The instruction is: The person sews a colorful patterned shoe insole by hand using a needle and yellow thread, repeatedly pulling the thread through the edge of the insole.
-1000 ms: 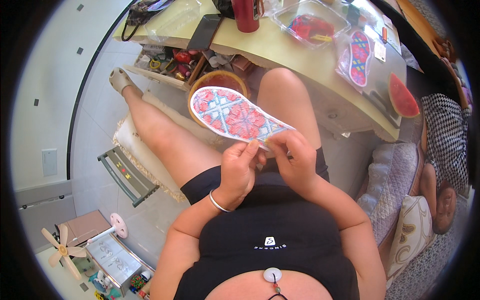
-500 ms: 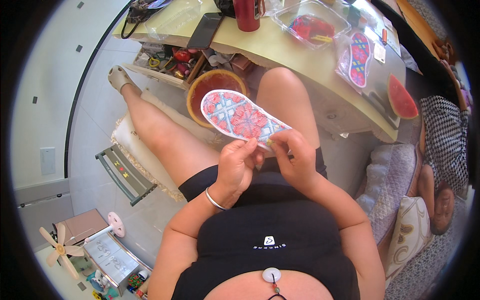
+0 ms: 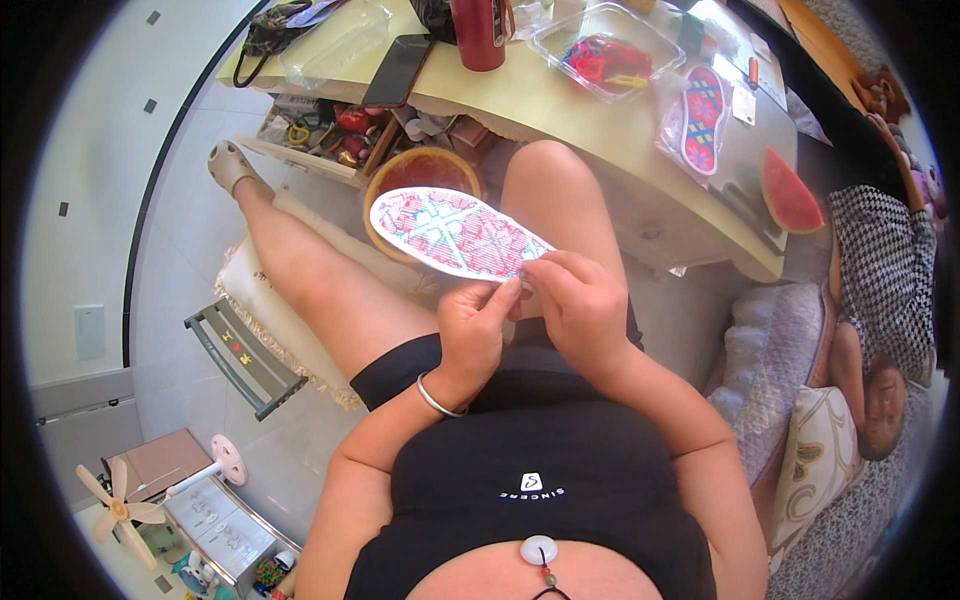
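Note:
Over my lap I hold an embroidered insole (image 3: 440,232) with a white rim and red, pink and blue stitched patterns. My left hand (image 3: 475,325) is closed on its near edge, thumb on top and the other fingers underneath. At the near right end of the insole, my right hand (image 3: 582,308) is pinched together, fingertips touching the stitched face. Whatever those fingertips hold, such as a needle or thread, is too small or hidden to see. A second, matching insole (image 3: 703,120) lies in clear plastic on the table.
The pale table (image 3: 600,150) carries a red flask (image 3: 478,35), a phone (image 3: 398,70), a clear box (image 3: 606,55) of coloured thread and a watermelon slice (image 3: 792,192). Below are an open drawer (image 3: 310,160), a round basin (image 3: 380,215) and a small stool (image 3: 245,360). A person lies at right.
The insole has shifted a little left and tilted, so its face looks flatter and paler. My right hand has moved slightly left, closer to the left hand; the whole view shifted slightly.

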Motion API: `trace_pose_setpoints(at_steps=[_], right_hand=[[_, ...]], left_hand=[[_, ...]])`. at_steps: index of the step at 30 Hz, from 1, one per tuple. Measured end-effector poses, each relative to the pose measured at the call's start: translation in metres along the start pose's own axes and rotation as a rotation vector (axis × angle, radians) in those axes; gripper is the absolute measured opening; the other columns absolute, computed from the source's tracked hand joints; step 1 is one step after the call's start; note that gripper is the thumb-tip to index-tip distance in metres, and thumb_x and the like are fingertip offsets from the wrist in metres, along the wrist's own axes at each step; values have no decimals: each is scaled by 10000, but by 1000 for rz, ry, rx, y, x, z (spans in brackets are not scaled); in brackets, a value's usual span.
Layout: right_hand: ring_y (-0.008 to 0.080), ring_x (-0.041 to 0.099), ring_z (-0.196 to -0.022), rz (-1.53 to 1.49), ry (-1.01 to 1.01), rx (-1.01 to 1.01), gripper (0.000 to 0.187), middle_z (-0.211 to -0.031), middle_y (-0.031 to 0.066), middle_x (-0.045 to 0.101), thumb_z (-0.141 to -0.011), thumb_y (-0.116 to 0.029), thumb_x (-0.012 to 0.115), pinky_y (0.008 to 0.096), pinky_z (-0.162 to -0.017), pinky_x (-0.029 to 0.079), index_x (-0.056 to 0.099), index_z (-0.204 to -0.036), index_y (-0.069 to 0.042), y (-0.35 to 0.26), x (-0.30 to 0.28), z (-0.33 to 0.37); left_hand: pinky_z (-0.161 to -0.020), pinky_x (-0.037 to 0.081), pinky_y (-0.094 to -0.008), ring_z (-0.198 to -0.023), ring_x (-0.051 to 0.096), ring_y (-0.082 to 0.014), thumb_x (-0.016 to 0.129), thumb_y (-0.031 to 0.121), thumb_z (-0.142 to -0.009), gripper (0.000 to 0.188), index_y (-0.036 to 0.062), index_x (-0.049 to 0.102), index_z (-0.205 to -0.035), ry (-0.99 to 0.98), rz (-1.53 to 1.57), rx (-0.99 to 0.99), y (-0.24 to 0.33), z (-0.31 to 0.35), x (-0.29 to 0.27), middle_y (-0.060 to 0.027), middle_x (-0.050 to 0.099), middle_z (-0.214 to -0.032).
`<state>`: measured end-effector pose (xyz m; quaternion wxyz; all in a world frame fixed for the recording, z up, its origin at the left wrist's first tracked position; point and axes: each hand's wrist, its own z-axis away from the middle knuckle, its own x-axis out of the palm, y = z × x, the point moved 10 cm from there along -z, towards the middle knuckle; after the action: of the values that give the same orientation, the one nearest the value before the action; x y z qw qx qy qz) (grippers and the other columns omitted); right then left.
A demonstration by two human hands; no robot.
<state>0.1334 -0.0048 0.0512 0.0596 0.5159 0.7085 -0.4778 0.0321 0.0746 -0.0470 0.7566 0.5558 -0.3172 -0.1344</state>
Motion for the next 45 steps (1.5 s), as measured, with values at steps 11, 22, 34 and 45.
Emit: trace_pose_setpoints(at_steps=[11,22,34,45], right_hand=[[264,641,-712,-369,22,410,60,-813,135,644,-822,11,681,335,-634,515,647,-868,25,46,-3,2],[254,614,-692,-327,25,370,51,-766,146,630,-842,2,648,341,-625,489,601,-836,22,59,8,-25],[111,602,-672,-512,-195,537,59,-756,101,679,-848,-10,672,274,-608,490,655,-861,45,73,39,-29],[109,589,-633,-670,-215,665,73,-732,85,669,-851,-13,680,258,-570,473,645,-853,52,72,60,-34]], left_hand=[[-556,425,-311,-581,554,-171,627,39,-871,134,-16,622,-749,-58,-435,256,38,-20,31,-93,583,-647],[-580,436,-422,-629,585,-368,632,82,-801,125,-26,633,-738,-106,-753,425,65,-39,43,-207,591,-684],[-571,443,-376,-587,594,-321,636,95,-821,167,-49,630,-736,-44,-671,358,60,-42,22,-201,592,-656],[-554,434,-359,-574,598,-272,642,99,-835,177,-48,619,-739,-10,-676,299,54,-47,-1,-182,589,-643]])
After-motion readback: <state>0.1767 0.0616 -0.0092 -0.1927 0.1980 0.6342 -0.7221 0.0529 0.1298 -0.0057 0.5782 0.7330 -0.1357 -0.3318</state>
